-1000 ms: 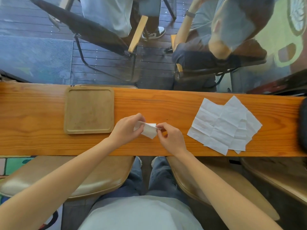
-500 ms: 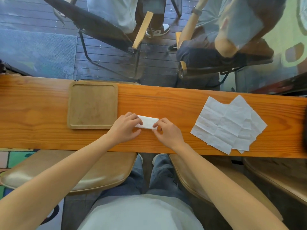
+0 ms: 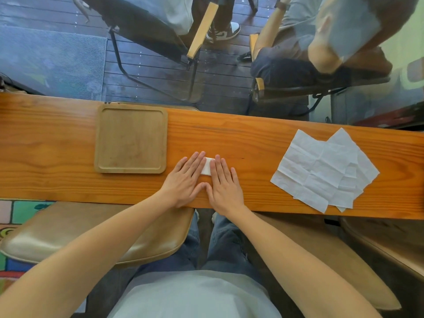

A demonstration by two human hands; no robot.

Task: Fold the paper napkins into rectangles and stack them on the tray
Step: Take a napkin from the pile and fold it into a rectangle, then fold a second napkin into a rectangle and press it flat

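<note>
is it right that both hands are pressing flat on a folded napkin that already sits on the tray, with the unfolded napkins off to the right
Not quite. The head view shows the folded napkin lying on the wooden table, just right of the tray, not on it. The rest holds: the left hand and right hand press flat on it, and the unfolded napkins lie off to the right.

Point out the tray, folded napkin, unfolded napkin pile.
tray (image 3: 130,138): head view, bare middle of its floor.
folded napkin (image 3: 206,166): head view, strip showing between the hands.
unfolded napkin pile (image 3: 321,166): head view, top sheet's middle.
</note>
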